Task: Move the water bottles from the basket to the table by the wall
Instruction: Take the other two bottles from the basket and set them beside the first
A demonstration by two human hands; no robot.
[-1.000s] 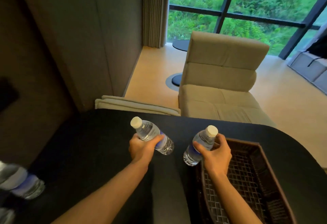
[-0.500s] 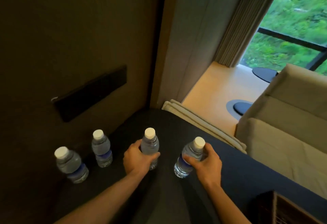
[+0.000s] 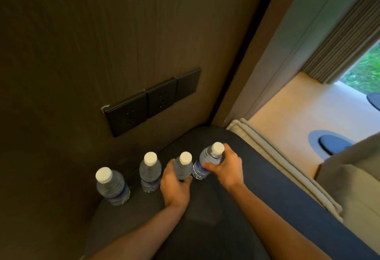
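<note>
Two clear water bottles with white caps stand free on the dark table (image 3: 257,208) next to the wall: one at the left (image 3: 112,186), another (image 3: 150,172) to its right. My left hand (image 3: 174,185) grips a third bottle (image 3: 183,167), held upright beside them. My right hand (image 3: 225,167) grips a fourth bottle (image 3: 208,162), tilted with its cap to the right. Whether the held bottles touch the table I cannot tell. The basket is out of view.
A brown wall panel with a row of black sockets (image 3: 152,101) rises just behind the bottles. A folded beige cloth (image 3: 277,165) lies along the table's far right edge. Beyond are a light floor, a curtain (image 3: 339,39) and a pale seat (image 3: 353,187).
Both hands carried their bottles left from the basket to the wall end of the table, beside the two standing bottles. The view swung left; the basket left the frame.
</note>
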